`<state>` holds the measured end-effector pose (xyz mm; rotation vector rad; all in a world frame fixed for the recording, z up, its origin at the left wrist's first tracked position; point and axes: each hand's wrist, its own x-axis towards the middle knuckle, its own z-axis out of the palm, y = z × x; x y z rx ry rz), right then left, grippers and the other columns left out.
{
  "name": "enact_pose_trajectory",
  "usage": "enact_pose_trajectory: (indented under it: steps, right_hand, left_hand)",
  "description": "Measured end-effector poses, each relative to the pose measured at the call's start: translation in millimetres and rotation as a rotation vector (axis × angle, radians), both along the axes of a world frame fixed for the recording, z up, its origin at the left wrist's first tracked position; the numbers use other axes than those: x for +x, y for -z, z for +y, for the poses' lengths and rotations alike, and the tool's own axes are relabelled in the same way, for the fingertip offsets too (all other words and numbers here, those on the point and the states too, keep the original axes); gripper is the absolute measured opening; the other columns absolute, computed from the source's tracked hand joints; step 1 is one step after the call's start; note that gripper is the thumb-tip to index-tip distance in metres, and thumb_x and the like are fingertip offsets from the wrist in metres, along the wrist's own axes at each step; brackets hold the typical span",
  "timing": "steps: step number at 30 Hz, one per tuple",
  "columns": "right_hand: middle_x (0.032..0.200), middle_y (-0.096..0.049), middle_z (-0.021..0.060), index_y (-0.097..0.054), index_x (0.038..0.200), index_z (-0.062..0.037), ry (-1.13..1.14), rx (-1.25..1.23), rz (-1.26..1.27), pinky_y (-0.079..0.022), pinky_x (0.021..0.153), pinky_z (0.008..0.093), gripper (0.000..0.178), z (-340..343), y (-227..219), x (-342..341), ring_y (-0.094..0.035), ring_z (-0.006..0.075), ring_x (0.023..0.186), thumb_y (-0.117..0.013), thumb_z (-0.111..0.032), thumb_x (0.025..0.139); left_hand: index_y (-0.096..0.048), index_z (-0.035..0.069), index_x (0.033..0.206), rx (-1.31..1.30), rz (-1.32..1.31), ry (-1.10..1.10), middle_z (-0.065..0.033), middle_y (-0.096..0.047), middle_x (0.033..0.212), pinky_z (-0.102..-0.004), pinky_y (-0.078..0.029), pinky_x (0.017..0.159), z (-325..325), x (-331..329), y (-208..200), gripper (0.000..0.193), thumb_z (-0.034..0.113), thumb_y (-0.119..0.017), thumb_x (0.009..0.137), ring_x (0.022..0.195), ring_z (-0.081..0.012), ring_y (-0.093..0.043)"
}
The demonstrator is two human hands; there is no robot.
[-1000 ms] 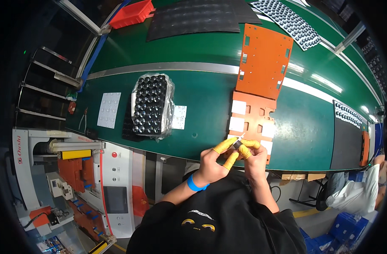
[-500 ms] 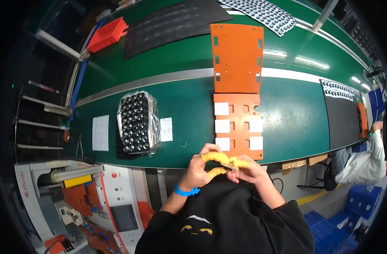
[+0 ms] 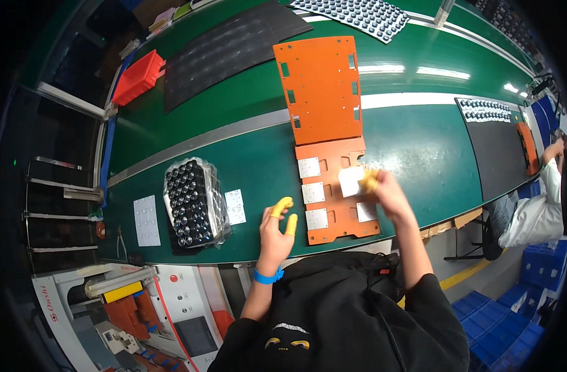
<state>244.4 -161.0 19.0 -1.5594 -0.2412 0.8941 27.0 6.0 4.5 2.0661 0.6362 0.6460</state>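
My right hand [image 3: 387, 193], with yellow finger covers, pinches a white square plate [image 3: 350, 181] at its right edge. This plate overlaps the right side of an orange fixture [image 3: 336, 232] and looks slightly raised. More white square plates lie in the fixture: a column of three along its left side, the middle one [image 3: 313, 193] among them, and another [image 3: 366, 212] at the lower right. The held plate hides what lies under it. Left of the fixture, over the table's near edge, my left hand [image 3: 276, 235] is open, its covered thumb and forefinger apart and holding nothing.
The fixture's orange lid [image 3: 319, 87] lies swung back behind it. A plastic-wrapped stack of black domed parts [image 3: 193, 201] sits at left, between white sheets [image 3: 147, 220]. A red bin [image 3: 138, 79] and black mats [image 3: 228, 49] lie farther back. Another person [image 3: 534, 214] sits at right.
My hands have parted from near my chest. The right has moved forward and right over the fixture with a white square plate; the left has moved left and opened. The view has shifted.
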Motion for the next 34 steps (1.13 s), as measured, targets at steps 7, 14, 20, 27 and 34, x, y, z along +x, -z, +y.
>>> enact_pose_trajectory:
  steps: [7,14,20,27,34]
  right_hand:
    - [0.072,-0.063,0.0031,-0.067,0.082,0.0042,0.016,-0.319,-0.146,-0.044,0.058,0.0263,0.017,19,6,56,-0.054,0.0083,0.065,-0.064,-0.012,0.085]
    - [0.069,-0.062,0.0028,-0.065,0.079,0.0039,0.105,-0.267,-0.094,-0.044,0.058,0.0268,0.019,16,34,49,-0.054,0.0088,0.063,-0.065,-0.014,0.084]
    - [0.066,-0.061,0.0028,-0.064,0.078,0.0047,0.136,-0.291,-0.198,-0.045,0.053,0.0281,0.02,18,48,50,-0.054,0.0091,0.058,-0.068,-0.015,0.079]
    - [0.066,-0.062,0.0061,-0.063,0.087,0.0055,0.086,-0.324,-0.253,-0.048,0.059,0.0289,0.021,18,40,56,-0.057,0.0126,0.059,-0.068,-0.013,0.078]
    - [0.077,-0.06,0.0049,-0.034,0.149,-0.0066,0.094,-0.123,-0.253,-0.048,0.077,0.0249,0.079,64,-45,81,-0.059,0.0108,0.076,-0.073,-0.019,0.082]
  left_hand:
    - [-0.064,0.002,0.113,0.271,0.129,-0.025,-0.0137,-0.063,0.103,-0.0377,-0.048,0.085,6,-5,51,0.033,-0.005,-0.064,0.081,0.097,-0.0305,-0.057]
    - [-0.066,0.001,0.107,0.294,0.087,-0.027,-0.0164,-0.063,0.106,-0.0416,-0.048,0.087,7,-2,51,0.025,-0.002,-0.063,0.082,0.097,-0.0353,-0.056]
    - [-0.066,0.0,0.107,0.297,0.096,-0.027,-0.0161,-0.063,0.106,-0.0413,-0.048,0.087,8,-1,52,0.025,-0.002,-0.063,0.082,0.097,-0.0351,-0.057]
    - [-0.065,0.0,0.107,0.295,0.102,-0.025,-0.0159,-0.063,0.106,-0.0417,-0.047,0.088,8,-1,50,0.024,-0.002,-0.063,0.083,0.098,-0.0352,-0.057]
    - [-0.065,0.002,0.108,0.307,0.09,-0.022,-0.0151,-0.064,0.106,-0.042,-0.047,0.089,11,-5,56,0.026,0.0,-0.064,0.082,0.099,-0.0344,-0.056]
